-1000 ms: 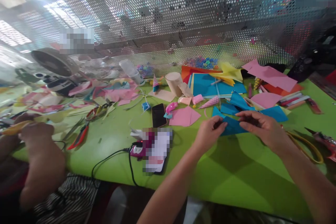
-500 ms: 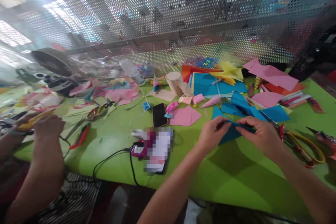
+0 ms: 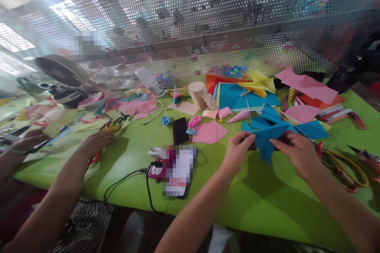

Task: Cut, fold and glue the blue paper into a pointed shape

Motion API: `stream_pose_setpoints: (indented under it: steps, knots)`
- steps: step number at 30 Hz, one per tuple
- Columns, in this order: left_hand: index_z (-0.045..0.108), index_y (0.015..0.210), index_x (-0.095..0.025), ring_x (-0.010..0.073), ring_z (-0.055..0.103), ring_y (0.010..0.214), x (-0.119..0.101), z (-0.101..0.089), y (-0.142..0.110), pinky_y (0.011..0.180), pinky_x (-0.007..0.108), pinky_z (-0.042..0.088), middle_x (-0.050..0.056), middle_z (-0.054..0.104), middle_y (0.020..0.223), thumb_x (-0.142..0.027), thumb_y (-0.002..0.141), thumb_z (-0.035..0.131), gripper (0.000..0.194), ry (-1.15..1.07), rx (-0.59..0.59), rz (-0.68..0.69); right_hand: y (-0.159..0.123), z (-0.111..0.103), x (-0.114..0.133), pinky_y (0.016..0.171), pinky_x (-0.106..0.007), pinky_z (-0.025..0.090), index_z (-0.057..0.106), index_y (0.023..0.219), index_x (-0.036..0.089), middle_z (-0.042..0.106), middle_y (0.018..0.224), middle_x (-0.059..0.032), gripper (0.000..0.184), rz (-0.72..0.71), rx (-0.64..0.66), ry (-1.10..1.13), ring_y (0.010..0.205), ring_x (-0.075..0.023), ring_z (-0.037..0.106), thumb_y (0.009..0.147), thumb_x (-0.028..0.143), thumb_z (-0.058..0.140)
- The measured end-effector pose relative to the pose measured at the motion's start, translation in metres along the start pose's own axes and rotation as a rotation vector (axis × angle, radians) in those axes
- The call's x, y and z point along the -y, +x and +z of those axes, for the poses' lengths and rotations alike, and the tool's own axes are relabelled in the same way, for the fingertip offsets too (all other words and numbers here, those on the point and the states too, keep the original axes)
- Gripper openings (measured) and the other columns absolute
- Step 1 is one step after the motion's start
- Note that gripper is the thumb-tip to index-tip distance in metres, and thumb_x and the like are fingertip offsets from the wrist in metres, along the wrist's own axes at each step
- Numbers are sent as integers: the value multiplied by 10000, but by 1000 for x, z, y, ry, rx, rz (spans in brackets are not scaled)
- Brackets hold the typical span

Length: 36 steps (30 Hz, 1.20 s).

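Observation:
A piece of blue felt (image 3: pixel 267 138) is stretched between my two hands, just above the green tabletop. My left hand (image 3: pixel 237 148) pinches its left end between thumb and fingers. On the other side, my right hand (image 3: pixel 293 150) grips the right part, with some fingers hidden behind it. A pointed flap hangs down in the middle. More blue felt scraps (image 3: pixel 311 128) lie right behind my hands. Beside my right forearm rest yellow-and-red-handled scissors (image 3: pixel 347 166).
At left, a co-worker's hand (image 3: pixel 99 142) is over red-handled tools. A dark phone (image 3: pixel 180 131), pink felt (image 3: pixel 210 131) and a cardboard roll (image 3: pixel 197 94) stand or lie mid-table. Stacked blue sheets (image 3: pixel 231 97) and a perforated metal screen (image 3: pixel 178 27) are behind. A black cable (image 3: pixel 124 176) crosses the front.
The blue felt has been lifted and turned, so its flap now hangs down between my hands. The co-worker's nearer hand has moved right, toward the tools.

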State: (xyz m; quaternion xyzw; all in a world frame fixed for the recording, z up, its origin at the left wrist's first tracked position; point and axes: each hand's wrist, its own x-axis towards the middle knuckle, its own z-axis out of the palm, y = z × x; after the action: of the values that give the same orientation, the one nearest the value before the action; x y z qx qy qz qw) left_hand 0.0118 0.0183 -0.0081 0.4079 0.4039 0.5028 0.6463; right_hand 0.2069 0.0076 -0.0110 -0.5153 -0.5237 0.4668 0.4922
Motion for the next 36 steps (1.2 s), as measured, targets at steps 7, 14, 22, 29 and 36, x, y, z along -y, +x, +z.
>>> stream_pose_setpoints:
  steps: [7, 14, 22, 29, 36]
  knots:
    - [670, 890, -163, 118, 656, 640, -1, -4, 2, 698, 276, 576, -19, 659, 706, -418, 784, 854, 332, -1, 2, 65, -3, -1, 7, 813, -399, 597, 800, 933, 281, 799, 928, -11, 286, 7, 18, 64, 840, -228, 716, 774, 498, 897]
    - [697, 905, -142, 143, 699, 638, -1, -8, 5, 712, 308, 602, 5, 707, 726, -404, 716, 891, 376, -73, 26, 17, -1, 1, 4, 771, -369, 580, 784, 841, 269, 754, 818, 10, 269, 8, -16, 109, 765, -195, 674, 718, 460, 928]
    - [745, 893, -128, 175, 728, 670, -7, -11, 5, 755, 369, 642, 42, 746, 755, -382, 695, 887, 352, -127, 72, -28, 3, -6, -13, 895, -403, 576, 831, 914, 337, 805, 956, 12, 218, -17, -24, 199, 916, -235, 720, 720, 371, 925]
    - [769, 936, -117, 174, 733, 647, -8, -13, 5, 792, 381, 639, 54, 752, 774, -389, 718, 881, 366, -114, 88, -70, 1, -8, -12, 890, -431, 570, 825, 862, 318, 801, 984, -10, 75, -8, -6, 127, 941, -260, 726, 798, 356, 826]
    - [762, 915, -125, 180, 745, 671, -15, -13, 1, 751, 337, 623, 80, 769, 810, -491, 797, 824, 390, -84, 124, -96, 1, -14, -14, 974, -446, 517, 820, 883, 325, 788, 1023, -9, 116, -102, -3, -26, 1015, -267, 693, 836, 279, 725]
